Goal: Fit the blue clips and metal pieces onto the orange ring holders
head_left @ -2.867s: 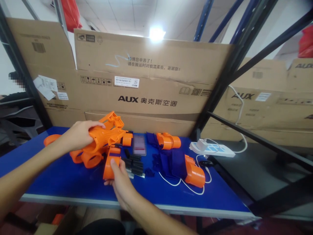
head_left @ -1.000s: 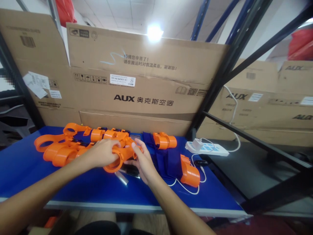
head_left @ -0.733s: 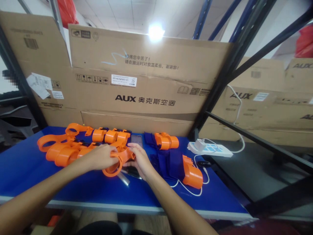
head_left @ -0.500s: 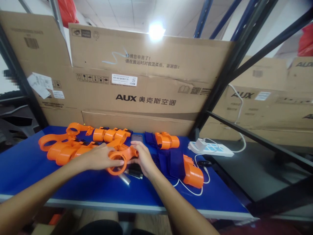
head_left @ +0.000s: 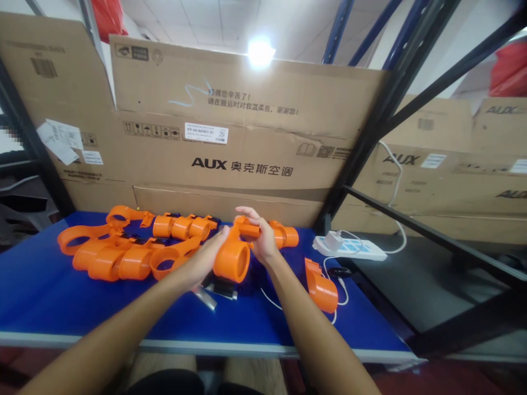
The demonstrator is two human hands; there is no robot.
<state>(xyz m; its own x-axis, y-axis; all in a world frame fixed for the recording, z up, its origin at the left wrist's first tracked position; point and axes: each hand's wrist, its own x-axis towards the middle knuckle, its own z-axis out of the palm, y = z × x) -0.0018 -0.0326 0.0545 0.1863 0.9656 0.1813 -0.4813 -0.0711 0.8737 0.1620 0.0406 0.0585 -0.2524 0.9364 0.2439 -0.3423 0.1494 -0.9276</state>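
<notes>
The person's left hand (head_left: 201, 266) and right hand (head_left: 263, 236) are both showing bare. The left forearm (head_left: 123, 323) and right forearm (head_left: 308, 312) are also showing bare, with smooth outlines that are narrowing toward the wrists and widening toward the elbows. Black cloth (head_left: 167, 382) is covering the lap at the bottom edge, forming rounded, plain dark shapes over the two legs (head_left: 160, 363). Beyond the cloth, the legs are showing bare, and their lower parts are disappearing from sight under the tabletop.
</notes>
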